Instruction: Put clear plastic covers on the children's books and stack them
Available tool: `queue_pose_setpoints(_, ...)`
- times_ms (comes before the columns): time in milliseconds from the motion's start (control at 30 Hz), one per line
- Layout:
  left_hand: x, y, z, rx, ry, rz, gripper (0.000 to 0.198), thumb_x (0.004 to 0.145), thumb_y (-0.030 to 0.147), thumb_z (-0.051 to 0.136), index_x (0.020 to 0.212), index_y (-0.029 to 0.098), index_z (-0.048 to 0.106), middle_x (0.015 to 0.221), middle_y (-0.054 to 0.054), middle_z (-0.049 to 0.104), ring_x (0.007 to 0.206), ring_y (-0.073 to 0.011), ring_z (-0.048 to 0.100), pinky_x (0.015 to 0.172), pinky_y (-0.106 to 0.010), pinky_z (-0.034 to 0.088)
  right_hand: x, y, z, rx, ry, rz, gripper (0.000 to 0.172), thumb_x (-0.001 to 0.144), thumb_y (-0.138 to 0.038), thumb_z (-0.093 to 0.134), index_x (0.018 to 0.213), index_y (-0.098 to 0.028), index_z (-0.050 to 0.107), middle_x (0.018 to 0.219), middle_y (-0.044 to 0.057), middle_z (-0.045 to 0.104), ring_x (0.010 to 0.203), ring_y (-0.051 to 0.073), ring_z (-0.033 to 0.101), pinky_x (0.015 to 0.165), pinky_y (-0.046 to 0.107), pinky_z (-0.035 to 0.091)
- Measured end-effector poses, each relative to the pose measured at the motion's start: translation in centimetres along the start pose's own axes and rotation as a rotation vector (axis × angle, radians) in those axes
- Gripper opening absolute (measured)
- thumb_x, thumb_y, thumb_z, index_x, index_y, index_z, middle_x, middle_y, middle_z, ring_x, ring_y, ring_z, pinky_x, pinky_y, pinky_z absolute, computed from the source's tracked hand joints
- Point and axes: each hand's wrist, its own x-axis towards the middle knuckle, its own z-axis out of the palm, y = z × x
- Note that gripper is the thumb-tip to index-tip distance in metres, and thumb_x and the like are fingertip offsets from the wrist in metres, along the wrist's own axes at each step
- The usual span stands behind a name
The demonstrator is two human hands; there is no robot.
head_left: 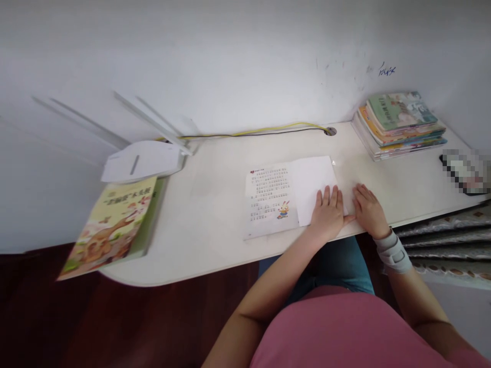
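An open booklet [268,202] lies flat near the desk's front edge, its left page printed with text and a small rabbit picture. A blank white sheet or page [312,179] covers its right side. My left hand [329,210] rests flat on the lower right part of this white page, fingers stretched forward. To its right, my right hand [369,208] lies on the desk just beside the booklet, fingers extended and close together, with nothing visible in it. A grey band wraps the right wrist.
On the white desk [207,204], a white router [143,161] stands at the left, with books [115,225] overhanging the front edge. A book stack [401,122] and a phone-like object [464,174] are at the right. Cables [245,134] run along the wall.
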Motion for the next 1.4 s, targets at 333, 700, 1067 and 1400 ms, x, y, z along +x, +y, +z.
queue_pose_setpoints(333,-0.3,1.0,-0.2,-0.019,-0.069,0.006,0.097,0.086,0.072,0.02,0.147,-0.004,0.02,0.156,-0.024,0.012,0.145,-0.036,0.004,0.116,-0.056,0.007,0.2,0.2,0.2,0.018,0.078,-0.023,0.039,0.095,-0.028,0.034,0.117,-0.012,0.062,0.128,0.019,0.06,0.126,0.03,0.051,0.102,0.05,0.043)
queue_pose_setpoints(700,-0.3,2.3,-0.4,-0.053,-0.083,0.014,0.1,0.086,0.072,0.027,0.146,-0.008,0.019,0.154,-0.029,0.011,0.144,-0.0389,0.005,0.114,-0.059,0.009,0.2,0.2,0.2,0.04,0.048,-0.011,0.042,0.094,-0.027,0.031,0.121,-0.011,0.059,0.131,0.02,0.057,0.129,0.031,0.046,0.103,0.055,0.04)
queue_pose_setpoints(1067,-2.2,1.6,-0.7,-0.019,-0.092,0.18,0.094,0.088,0.065,0.037,0.144,-0.008,0.023,0.152,-0.028,0.021,0.144,-0.0349,0.016,0.116,-0.047,0.017,0.3,-0.1,0.0,-0.009,0.003,0.009,0.041,0.092,-0.022,0.033,0.121,-0.008,0.058,0.132,0.022,0.055,0.13,0.031,0.044,0.104,0.051,0.04)
queue_pose_setpoints(1400,1.1,-4.2,-3.7,-0.06,-0.158,0.235,0.072,0.095,0.05,0.035,0.149,0.006,0.019,0.155,-0.02,0.023,0.144,-0.028,0.019,0.116,-0.044,0.017,0.8,-0.4,-1.7,-0.111,-0.112,-0.029,0.039,0.091,-0.025,0.038,0.121,-0.011,0.059,0.132,0.02,0.056,0.125,0.03,0.049,0.101,0.048,0.043)
